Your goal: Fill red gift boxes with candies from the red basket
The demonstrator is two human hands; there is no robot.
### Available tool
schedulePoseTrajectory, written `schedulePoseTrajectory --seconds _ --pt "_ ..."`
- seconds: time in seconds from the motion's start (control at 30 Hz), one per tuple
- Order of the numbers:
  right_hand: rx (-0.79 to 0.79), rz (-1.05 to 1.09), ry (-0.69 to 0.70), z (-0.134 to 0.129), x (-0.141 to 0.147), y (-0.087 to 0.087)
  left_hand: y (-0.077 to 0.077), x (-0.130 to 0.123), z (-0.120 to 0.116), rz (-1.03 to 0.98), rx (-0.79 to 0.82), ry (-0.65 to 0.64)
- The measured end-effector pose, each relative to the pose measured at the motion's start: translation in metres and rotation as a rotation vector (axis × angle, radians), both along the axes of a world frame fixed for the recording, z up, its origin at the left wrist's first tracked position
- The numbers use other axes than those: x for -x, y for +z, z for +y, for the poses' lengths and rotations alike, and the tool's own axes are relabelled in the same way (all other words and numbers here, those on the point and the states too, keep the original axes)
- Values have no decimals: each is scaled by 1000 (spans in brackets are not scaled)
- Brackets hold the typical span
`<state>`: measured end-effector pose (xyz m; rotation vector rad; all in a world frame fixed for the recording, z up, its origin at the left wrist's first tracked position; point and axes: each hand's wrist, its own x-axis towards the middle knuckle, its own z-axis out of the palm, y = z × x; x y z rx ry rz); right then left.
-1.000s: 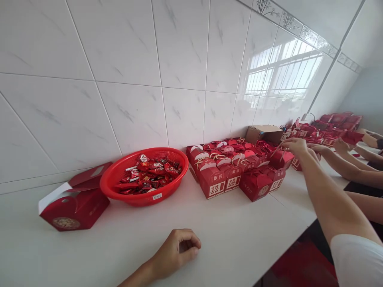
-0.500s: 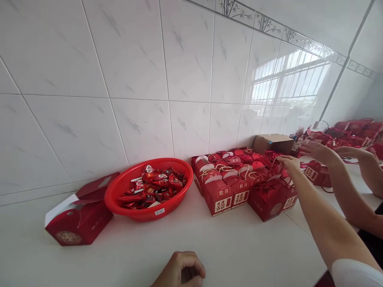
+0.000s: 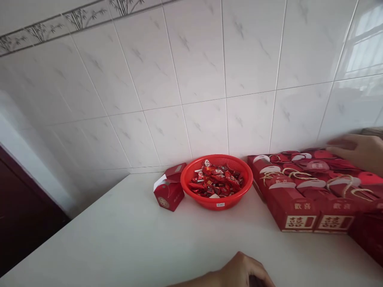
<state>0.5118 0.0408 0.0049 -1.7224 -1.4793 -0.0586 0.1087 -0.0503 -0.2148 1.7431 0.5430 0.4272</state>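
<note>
My left hand (image 3: 243, 273) rests at the bottom edge on the white table, its fingers curled and nothing seen in them; the fingertips are cut off by the frame. My right hand (image 3: 354, 148), blurred, reaches in from the right edge over the back of the red gift boxes (image 3: 302, 209), fingers stretched out. These boxes stand in packed rows, with gold double-happiness labels and twisted rope handles. Left of them is a red plastic basket (image 3: 217, 204) filled with red-wrapped candies (image 3: 217, 179). Beside the basket, one red box (image 3: 169, 195) lies with its flaps open.
A white tiled wall (image 3: 203, 123) runs behind the table (image 3: 134, 239). The table's left edge slants toward a dark doorway (image 3: 26, 215). A piece of brown cardboard (image 3: 374, 131) shows at the right edge.
The view has swung left, so the basket and boxes now sit further right. The co-worker's arms have left the view. My right hand has moved off the rope handle, its fingers now stretched.
</note>
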Motion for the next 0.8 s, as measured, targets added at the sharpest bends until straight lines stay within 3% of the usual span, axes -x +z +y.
schedulePoseTrajectory --seconds 0.07,0.13,0.23,0.3,0.4,0.47,0.53,0.57,0.63,0.8 --pt "66 50 134 -12 66 9 -5 2 2 42 -11 -28" --pt "91 94 409 -28 127 11 4 4 4 54 -46 -92" --pt "100 66 704 -50 187 -1 49 14 11 16 -164 -247" --pt "68 62 778 -60 207 -13 94 30 19 -11 -269 -206" --pt "52 123 829 -67 221 -27 158 69 39 54 -561 194" --pt "80 160 858 -67 227 -34 184 100 57 161 -765 587" --pt "121 181 892 -65 234 -39 193 129 75 464 -850 1070" --pt "142 186 914 -64 238 -41 194 142 82 543 -832 1177" --pt "176 183 964 -62 247 -44 190 164 94 661 -758 1252" --pt "219 163 1077 -60 270 -44 181 191 101 849 -507 1185"
